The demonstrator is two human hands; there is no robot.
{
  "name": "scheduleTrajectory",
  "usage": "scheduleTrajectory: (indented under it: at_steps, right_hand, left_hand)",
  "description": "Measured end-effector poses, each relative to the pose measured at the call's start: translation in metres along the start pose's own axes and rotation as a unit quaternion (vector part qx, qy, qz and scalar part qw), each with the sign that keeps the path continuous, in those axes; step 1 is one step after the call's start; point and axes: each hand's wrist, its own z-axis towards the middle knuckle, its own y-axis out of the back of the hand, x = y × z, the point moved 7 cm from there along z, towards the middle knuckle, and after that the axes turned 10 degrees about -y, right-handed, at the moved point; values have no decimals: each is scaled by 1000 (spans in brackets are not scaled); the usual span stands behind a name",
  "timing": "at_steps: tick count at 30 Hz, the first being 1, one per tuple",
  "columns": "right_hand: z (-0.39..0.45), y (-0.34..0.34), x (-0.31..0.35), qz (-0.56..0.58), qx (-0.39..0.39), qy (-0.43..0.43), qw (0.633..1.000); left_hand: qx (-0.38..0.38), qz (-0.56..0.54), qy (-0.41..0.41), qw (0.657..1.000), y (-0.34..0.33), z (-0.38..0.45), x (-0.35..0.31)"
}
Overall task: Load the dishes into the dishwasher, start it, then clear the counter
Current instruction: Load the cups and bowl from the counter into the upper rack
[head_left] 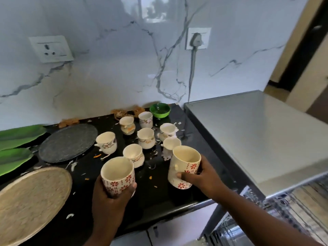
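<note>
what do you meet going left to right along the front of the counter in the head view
Round woven beige mat → left hand gripping a cream mug with red flowers → right hand gripping a second red-flowered cream mug → silver dishwasher top

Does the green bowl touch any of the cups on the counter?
Apart. The head view shows black counter between the green bowl and the nearest cup.

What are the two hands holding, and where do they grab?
Each holds a red-flowered mug by its side wall: the left hand one mug, the right hand another mug. Neither uses a handle.
</note>
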Motion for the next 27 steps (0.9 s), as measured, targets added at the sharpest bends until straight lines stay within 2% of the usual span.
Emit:
scheduleTrajectory:
  at_steps: [6, 11, 14, 18, 23, 27]
  right_hand:
    - [-48, 51, -12, 122, 1, -60, 991]
    - [-91, 107, -48, 246, -30, -103, 963]
    - [-123, 143, -71, 309, -42, -117, 943]
    - [-172, 202, -129, 387, -97, -157, 903]
    - [-229, 266, -206, 450, -159, -218, 851]
    - [-263, 292, -267, 493, -197, -279, 801]
  left_hand:
    - [143, -151, 30, 978, -81, -10, -45]
    - [270, -179, 47, 945, -159, -46, -74]
    - [337, -180, 78, 921, -206, -80, -91]
    - [441, -159, 92, 879, -279, -136, -111]
    - [531, -116, 120, 831, -367, -219, -130]
    - [594, -49, 151, 789, -426, -281, -125]
